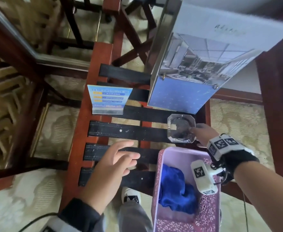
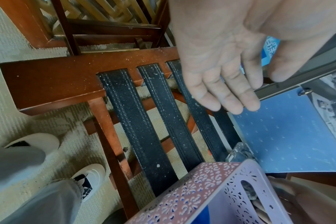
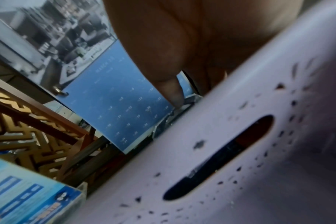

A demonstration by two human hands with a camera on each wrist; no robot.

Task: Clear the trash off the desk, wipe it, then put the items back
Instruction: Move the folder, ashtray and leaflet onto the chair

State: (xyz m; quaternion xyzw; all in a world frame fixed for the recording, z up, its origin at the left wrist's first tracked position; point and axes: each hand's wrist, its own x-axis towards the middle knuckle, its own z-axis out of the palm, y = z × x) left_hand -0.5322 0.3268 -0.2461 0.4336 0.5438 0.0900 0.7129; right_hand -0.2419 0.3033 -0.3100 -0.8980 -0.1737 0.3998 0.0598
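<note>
A clear octagonal glass ashtray (image 1: 181, 128) rests on the black straps of a red wooden rack (image 1: 83, 131). My right hand (image 1: 195, 137) pinches its right edge, thumb on the rim and fingers underneath. In the right wrist view the thumb (image 3: 173, 92) presses on the ashtray (image 3: 169, 119), just past the basket wall. My left hand (image 1: 130, 156) hovers flat and empty over the straps, left of a pink perforated basket (image 1: 159, 164). A crumpled blue cloth (image 1: 176, 190) lies in the basket. The left hand (image 2: 230, 97) shows its bare palm in the left wrist view.
A blue desk calendar (image 1: 187, 84) stands on the rack behind the ashtray. An acrylic sign holder (image 1: 107, 99) with blue print stands at the rack's left. Dark wooden chair legs (image 1: 73, 22) crowd the back, and a dark wooden panel (image 1: 278, 97) rises at the right. My shoes (image 2: 90, 175) stand on patterned carpet.
</note>
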